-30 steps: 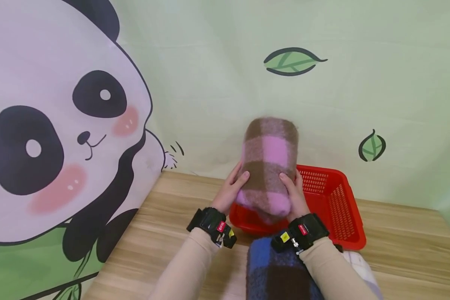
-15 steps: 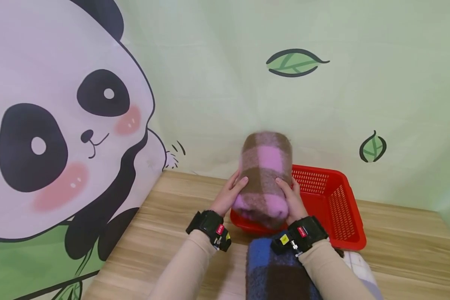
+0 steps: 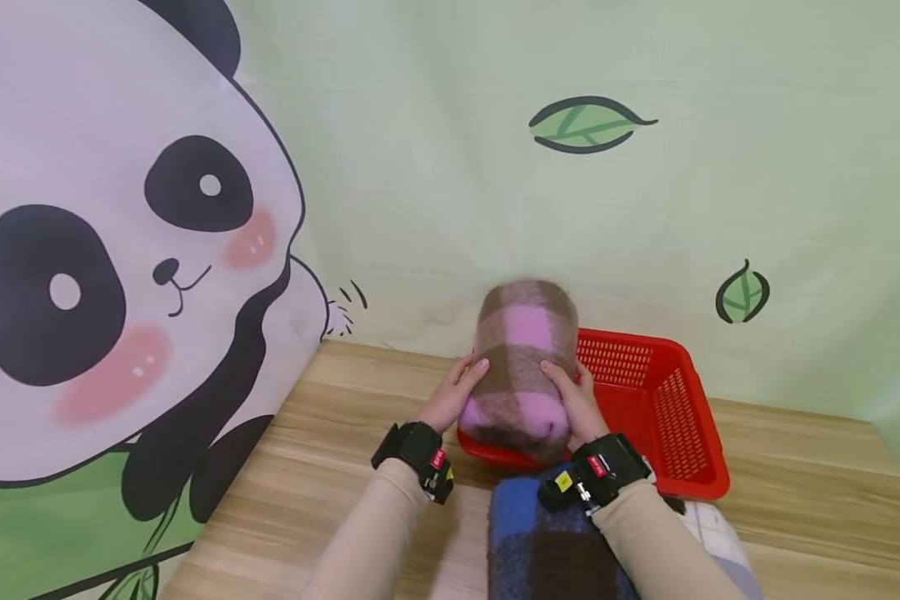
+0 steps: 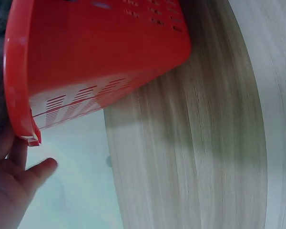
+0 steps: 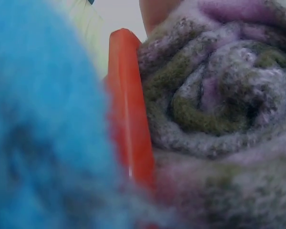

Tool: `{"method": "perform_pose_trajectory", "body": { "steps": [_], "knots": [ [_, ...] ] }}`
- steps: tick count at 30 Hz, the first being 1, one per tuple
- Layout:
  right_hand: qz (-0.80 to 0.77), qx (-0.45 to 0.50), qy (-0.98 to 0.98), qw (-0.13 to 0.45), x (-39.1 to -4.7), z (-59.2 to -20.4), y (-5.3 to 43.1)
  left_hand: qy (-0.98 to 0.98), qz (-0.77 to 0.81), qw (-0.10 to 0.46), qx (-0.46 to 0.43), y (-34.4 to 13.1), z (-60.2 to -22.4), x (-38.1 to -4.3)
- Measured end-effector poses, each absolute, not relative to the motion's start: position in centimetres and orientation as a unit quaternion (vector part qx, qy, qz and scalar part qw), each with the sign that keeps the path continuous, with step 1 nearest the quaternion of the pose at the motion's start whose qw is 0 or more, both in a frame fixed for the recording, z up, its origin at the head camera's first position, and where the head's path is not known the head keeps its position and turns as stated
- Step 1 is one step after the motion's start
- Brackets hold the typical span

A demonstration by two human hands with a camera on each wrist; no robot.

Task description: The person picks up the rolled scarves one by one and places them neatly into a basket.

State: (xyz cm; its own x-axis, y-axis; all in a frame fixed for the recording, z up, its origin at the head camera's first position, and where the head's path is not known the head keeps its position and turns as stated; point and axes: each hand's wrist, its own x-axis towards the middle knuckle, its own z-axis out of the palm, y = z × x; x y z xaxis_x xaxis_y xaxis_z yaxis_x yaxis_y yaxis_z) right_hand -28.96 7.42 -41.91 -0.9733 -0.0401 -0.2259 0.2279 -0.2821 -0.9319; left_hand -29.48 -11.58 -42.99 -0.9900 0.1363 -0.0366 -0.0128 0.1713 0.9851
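Between both hands is a rolled-up fuzzy scarf [image 3: 525, 358], checked in pink and brown, at the left part of a red plastic basket [image 3: 712, 467]. My left hand [image 3: 450, 396] grips its left side, thumb on top; my right hand [image 3: 579, 407] grips the right side likewise. How far the roll sits inside the basket is hard to tell. In the left wrist view, the left hand [image 4: 12, 188] is by the basket's rim [image 4: 16, 71]. Seen from the right wrist, the roll's spiral end [image 5: 229, 100] lies just past the red rim [image 5: 128, 105].
A folded blue and dark brown checked fuzzy cloth [image 3: 528, 542] lies in front of the basket, under the right forearm. Beside it shows a white and grey cloth [image 3: 720, 533]. The wooden tabletop [image 3: 345, 417] ends at a panda-printed backdrop [image 3: 435, 208].
Both hands have lowered the rolled scarf toward the basket and shifted it slightly left. The grip looks the same; basket and other cloths stay in place.
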Motion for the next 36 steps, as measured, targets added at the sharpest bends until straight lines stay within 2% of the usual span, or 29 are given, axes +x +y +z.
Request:
{"method": "perform_pose_trajectory", "body": {
  "steps": [6,14,31,36],
  "knots": [
    [-0.784,0.082,0.609,0.087,-29.0,-41.9,7.3,0.764,0.637,0.077,0.062,-11.8,-41.6,-28.8],
    [-0.762,0.093,0.634,0.093,-29.1,-42.1,7.6,0.775,0.621,0.084,0.077,-11.5,-43.8,-30.0],
    [-0.748,0.111,0.647,0.102,-29.2,-42.8,7.6,0.764,0.631,0.105,0.085,-11.1,-44.4,-30.1],
    [-0.746,0.105,0.643,0.138,-29.1,-42.3,8.3,0.769,0.616,0.123,0.116,-11.4,-44.0,-30.6]
  ]
}}
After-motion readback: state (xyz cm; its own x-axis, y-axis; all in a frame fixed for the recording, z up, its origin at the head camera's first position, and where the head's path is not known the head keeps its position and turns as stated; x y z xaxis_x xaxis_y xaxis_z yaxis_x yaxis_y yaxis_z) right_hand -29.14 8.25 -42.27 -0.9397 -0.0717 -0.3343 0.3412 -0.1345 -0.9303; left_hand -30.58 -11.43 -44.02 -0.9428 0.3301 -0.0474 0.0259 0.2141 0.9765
